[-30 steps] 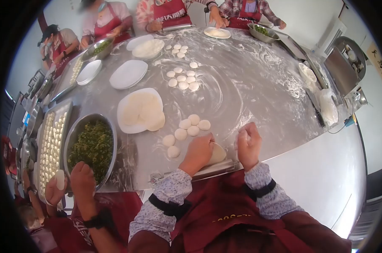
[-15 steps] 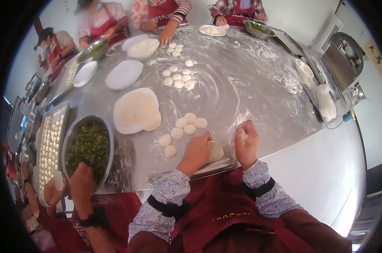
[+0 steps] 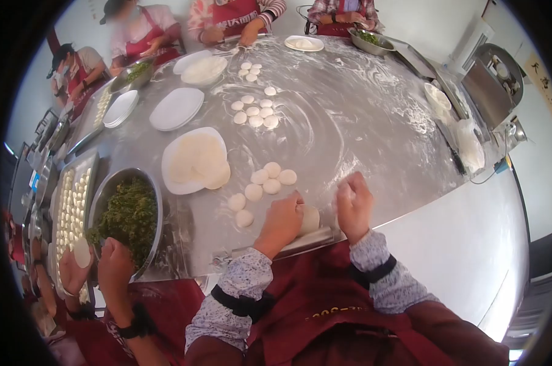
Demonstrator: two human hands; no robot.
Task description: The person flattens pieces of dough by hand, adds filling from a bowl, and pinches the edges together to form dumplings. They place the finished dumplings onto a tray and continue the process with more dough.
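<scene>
Dough (image 3: 310, 220) is gripped at its left edge by the curled fingers of the left hand (image 3: 282, 222), at the table's (image 3: 398, 158) near edge, lower centre of the frame. The right hand (image 3: 354, 207) is clenched just beside; whether anything is enclosed cannot be told. Discs (image 3: 271, 170) are clustered left of centre; greens (image 3: 129, 216) are held in a bowl (image 3: 160, 213), lower left.

Seven near dough discs (image 3: 253, 192), nine middle dough discs (image 3: 266, 112), about five far dough discs (image 3: 251, 77) — three groups. Three bowls of greens (image 3: 156, 247): near left, far left, far right — and two trays (image 3: 90, 183), both left.
</scene>
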